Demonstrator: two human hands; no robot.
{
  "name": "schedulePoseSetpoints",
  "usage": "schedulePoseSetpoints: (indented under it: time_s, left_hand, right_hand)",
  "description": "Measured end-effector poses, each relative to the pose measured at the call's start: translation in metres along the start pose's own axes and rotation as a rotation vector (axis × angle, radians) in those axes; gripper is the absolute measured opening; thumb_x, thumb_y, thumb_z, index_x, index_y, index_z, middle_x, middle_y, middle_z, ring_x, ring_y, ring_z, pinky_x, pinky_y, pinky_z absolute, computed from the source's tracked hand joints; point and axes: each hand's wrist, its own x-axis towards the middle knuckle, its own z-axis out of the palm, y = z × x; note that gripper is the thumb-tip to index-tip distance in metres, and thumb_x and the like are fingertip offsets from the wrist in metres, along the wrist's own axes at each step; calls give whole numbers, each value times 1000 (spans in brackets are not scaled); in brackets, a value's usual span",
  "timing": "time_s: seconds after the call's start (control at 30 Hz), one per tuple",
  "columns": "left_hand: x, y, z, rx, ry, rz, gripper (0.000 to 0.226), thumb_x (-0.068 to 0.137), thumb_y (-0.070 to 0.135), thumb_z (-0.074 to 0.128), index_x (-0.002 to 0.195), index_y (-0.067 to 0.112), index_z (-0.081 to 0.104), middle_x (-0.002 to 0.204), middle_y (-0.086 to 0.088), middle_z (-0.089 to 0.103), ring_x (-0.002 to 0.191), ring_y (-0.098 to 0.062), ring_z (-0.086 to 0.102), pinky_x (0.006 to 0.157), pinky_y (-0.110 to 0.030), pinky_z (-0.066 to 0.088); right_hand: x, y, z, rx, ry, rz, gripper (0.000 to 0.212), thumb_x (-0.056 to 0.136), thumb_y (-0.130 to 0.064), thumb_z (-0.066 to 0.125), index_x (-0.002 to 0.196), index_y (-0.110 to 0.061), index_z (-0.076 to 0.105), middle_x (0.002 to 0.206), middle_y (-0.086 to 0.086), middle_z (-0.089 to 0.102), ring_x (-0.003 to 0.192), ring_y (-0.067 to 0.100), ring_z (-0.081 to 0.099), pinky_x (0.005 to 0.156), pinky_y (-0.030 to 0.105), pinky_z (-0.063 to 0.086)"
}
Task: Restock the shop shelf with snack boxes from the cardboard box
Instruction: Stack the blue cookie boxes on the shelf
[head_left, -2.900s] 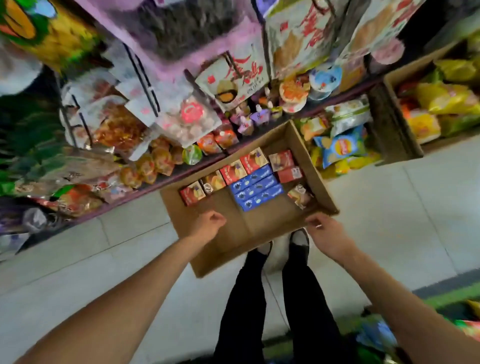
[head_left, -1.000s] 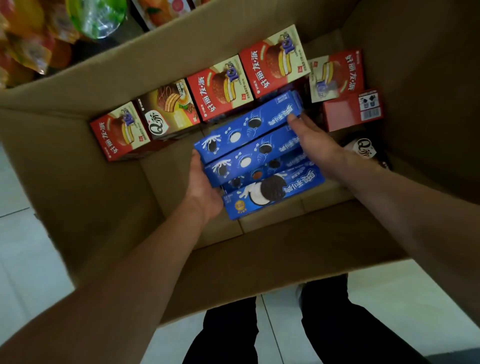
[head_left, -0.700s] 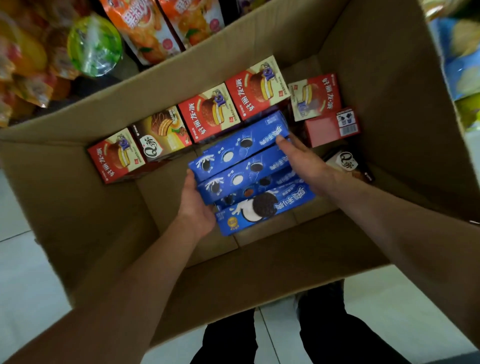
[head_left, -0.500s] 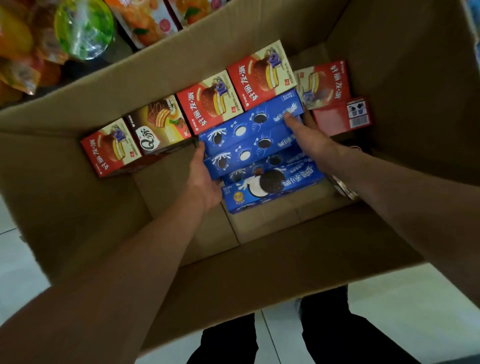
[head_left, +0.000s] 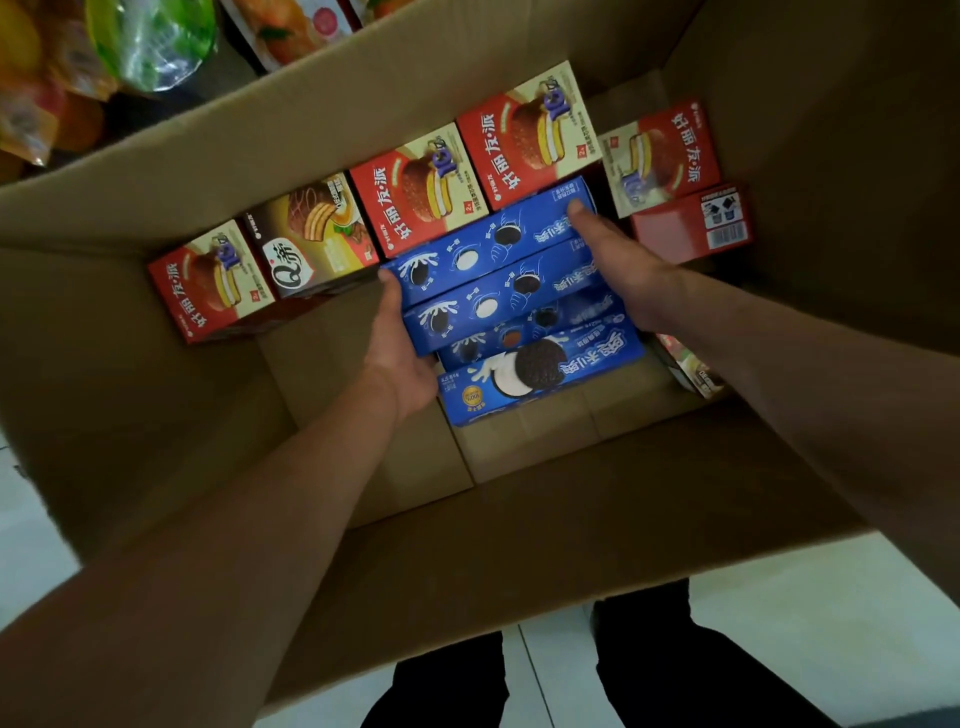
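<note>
Inside the cardboard box (head_left: 519, 519), the two upper blue snack boxes (head_left: 493, 260) are clamped endwise between the left hand (head_left: 400, 343) and right hand (head_left: 618, 265), fingers curled round them. If squeezed unevenly when lifted, one could probably slip out and drop.

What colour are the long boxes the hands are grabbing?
Blue boxes, with black-and-white cookies printed on them. The head view shows them.
</note>
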Motion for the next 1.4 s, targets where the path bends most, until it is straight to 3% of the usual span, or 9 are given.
schedulePoseSetpoints:
  time_s: [0.17, 0.37, 0.47, 0.63, 0.73, 1.1, 1.27, 1.33, 1.4]
  left_hand:
    - [-17, -3, 0, 12, 50, -11, 72, 84, 81, 38, 117, 26, 71, 115, -6, 73, 103, -32, 71, 87, -53, 56]
    - [-103, 8, -4, 52, 81, 11, 64, 89, 75, 39, 117, 28, 72, 117, -5, 72, 105, -28, 70, 85, -46, 55]
    - [-169, 26, 13, 97, 32, 18, 63, 90, 73, 37, 118, 28, 72, 120, -6, 71, 108, -28, 69, 87, -47, 53]
    - [-307, 62, 76, 230, -49, 41, 67, 92, 72, 33, 130, 26, 64, 126, -6, 68, 116, -30, 64, 94, -50, 49]
    - [-393, 86, 123, 311, -178, 69, 70, 91, 73, 32, 129, 25, 65, 126, -6, 68, 114, -30, 66, 80, -44, 58]
    - [-652, 126, 236, 774, -668, 109, 64, 89, 73, 36, 119, 28, 71, 123, -8, 69, 107, -32, 69, 72, -43, 60]
    - [-756, 99, 250, 966, -904, 70, 66, 90, 74, 34, 121, 28, 70, 127, -10, 67, 112, -34, 66, 89, -52, 54]
    - [-794, 81, 253, 1019, -1011, 25, 68, 89, 75, 36, 124, 25, 68, 127, -11, 67, 112, -36, 66, 80, -49, 57]
    - [-833, 61, 253, 1058, -1105, -28, 69, 89, 75, 37, 126, 25, 67, 129, -12, 66, 112, -37, 65, 76, -49, 58]
  right_hand:
    - [-15, 2, 1, 10, -42, 41, 85, 68, -84, 54, 143, -47, 40, 142, -7, 54, 126, 25, 55, 107, 53, 42]
    - [-98, 1, 6, 82, -10, 29, 84, 72, -82, 54, 146, -48, 34, 149, -9, 44, 129, 18, 46, 107, 40, 36]
    - [-170, -13, -3, 187, -44, 31, 93, 63, -85, 56, 146, -52, 29, 149, -3, 46, 131, 29, 50, 109, 56, 39]
    - [-324, -57, -37, 319, 83, -7, 108, 44, -93, 58, 142, -57, 34, 147, 3, 49, 125, 32, 55, 105, 55, 43]
    - [-426, -84, -61, 427, 155, -156, 82, 61, -83, 60, 135, -51, 47, 130, -3, 65, 112, 24, 66, 100, 52, 49]
    - [-758, -105, -65, 727, 631, -416, 51, 75, -73, 53, 120, -50, 57, 110, -13, 73, 99, 14, 72, 96, 47, 52]
    - [-886, -73, -22, 827, 935, -475, 33, 86, -67, 48, 114, -53, 57, 97, -30, 71, 83, -8, 68, 69, 16, 53]
    - [-932, -54, -2, 855, 1076, -478, 43, 81, -72, 48, 121, -58, 52, 95, -44, 61, 83, -20, 59, 81, 19, 46]
    - [-972, -35, 20, 891, 1194, -511, 55, 76, -74, 49, 127, -54, 51, 113, -35, 63, 102, -13, 60, 96, 27, 46]
